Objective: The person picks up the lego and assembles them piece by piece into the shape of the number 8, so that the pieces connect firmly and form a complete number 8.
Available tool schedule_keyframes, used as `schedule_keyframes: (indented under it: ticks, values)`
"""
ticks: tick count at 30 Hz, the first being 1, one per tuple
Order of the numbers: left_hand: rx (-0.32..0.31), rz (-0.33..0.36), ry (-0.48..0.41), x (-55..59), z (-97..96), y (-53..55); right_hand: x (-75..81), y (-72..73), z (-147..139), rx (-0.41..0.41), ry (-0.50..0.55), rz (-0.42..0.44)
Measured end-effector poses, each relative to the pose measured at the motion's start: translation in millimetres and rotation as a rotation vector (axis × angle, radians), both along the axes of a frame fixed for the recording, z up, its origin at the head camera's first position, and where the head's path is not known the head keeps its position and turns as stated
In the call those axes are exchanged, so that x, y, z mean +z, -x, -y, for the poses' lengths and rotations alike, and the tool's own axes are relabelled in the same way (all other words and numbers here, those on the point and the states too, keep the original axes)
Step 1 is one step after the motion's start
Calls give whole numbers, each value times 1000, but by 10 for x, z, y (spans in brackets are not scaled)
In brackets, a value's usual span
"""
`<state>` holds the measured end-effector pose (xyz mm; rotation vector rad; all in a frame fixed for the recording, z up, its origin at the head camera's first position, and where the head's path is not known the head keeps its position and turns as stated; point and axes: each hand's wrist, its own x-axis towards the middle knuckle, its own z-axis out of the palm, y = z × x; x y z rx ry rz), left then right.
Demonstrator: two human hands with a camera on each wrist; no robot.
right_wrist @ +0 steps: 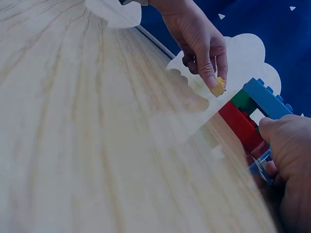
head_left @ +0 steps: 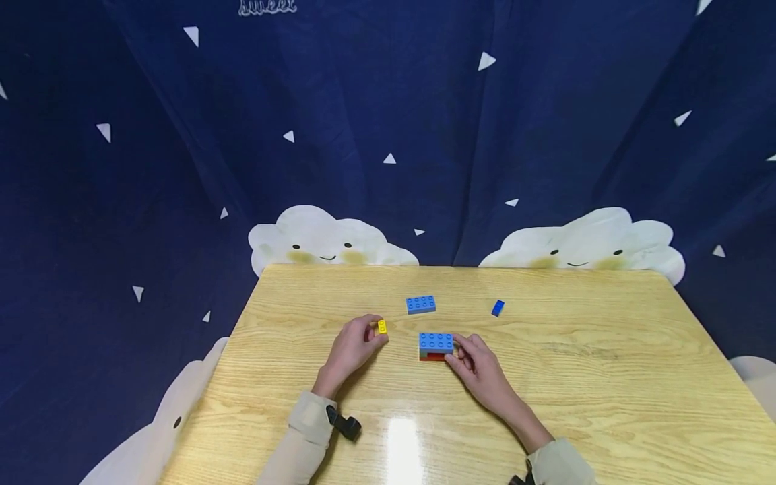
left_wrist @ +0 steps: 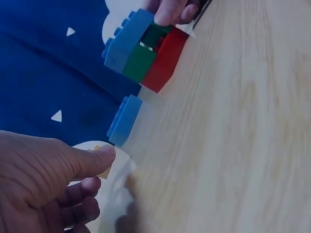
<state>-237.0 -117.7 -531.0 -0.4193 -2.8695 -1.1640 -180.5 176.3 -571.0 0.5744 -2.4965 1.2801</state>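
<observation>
Between thumb and fingers my left hand (head_left: 353,345) pinches a small yellow brick (head_left: 382,327), its studs facing up. My right hand (head_left: 481,372) grips the right end of a stacked brick block (head_left: 436,341). That stack has a long blue brick (left_wrist: 127,43) on top, green bricks (left_wrist: 140,62) in the middle and a red brick (left_wrist: 165,60) at the bottom, with a gap between the green ones. In the right wrist view, the yellow brick (right_wrist: 218,87) is apart from the stack.
A loose long blue brick (head_left: 421,304) lies on the wooden table (head_left: 606,377) behind the stack. Further right lies a small dark blue brick (head_left: 498,308). A navy curtain (head_left: 339,175) with white clouds and triangles hangs beyond the table's far edge.
</observation>
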Motion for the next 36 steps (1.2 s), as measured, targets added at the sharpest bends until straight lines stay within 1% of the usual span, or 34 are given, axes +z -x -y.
schedule_keyframes:
  ticks: [9,18,21,25,28,36]
  values:
    - [-48,8,8,115,-81,-51,-6,6,-2,-8,-10,-4]
    - [-94,-13,27,220,-169,-110,-20,4,-8,-4,-11,-16]
    - [-102,-14,30,260,-199,-134,-28,7,-8,-2,-7,-33]
    - [-115,-35,24,308,-230,-163,-32,14,-7,-2,-10,-70]
    - [-120,-42,27,334,-251,-186,-27,16,-6,-3,-15,-80]
    - [-142,-42,29,363,-309,-228,-8,9,-6,-5,-27,-41]
